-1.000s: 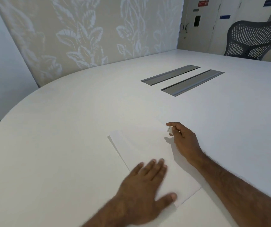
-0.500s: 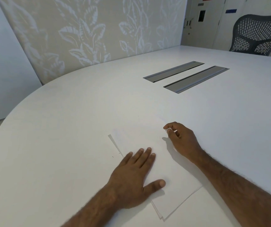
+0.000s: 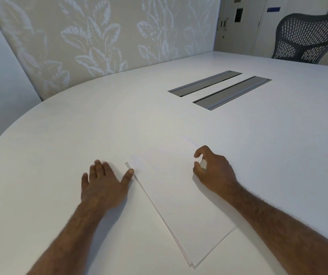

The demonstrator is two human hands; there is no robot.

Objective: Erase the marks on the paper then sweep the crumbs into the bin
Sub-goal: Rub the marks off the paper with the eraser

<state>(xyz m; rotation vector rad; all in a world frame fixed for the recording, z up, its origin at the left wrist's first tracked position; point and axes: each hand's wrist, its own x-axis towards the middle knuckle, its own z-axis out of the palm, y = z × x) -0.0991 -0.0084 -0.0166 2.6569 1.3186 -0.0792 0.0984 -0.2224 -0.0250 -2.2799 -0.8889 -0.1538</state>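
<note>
A thin stack of white paper (image 3: 181, 203) lies at an angle on the white table (image 3: 79, 124). My left hand (image 3: 103, 185) rests flat on the table beside the paper's left edge, fingers spread, with the thumb tip touching the paper's far left corner. My right hand (image 3: 214, 173) sits over the paper's right edge with its fingers curled around a small white eraser (image 3: 203, 164). A tiny dark speck (image 3: 170, 213) shows on the sheet. I can make out no marks on the paper and no bin.
Two grey cable hatches (image 3: 232, 92) are set into the table beyond the paper. A dark mesh office chair (image 3: 309, 36) stands at the far right edge. A leaf-patterned wall panel (image 3: 99, 36) runs behind the table.
My left hand slid off the sheet to the left and now lies on the table beside it. My right hand stayed at the right edge, still holding the eraser.
</note>
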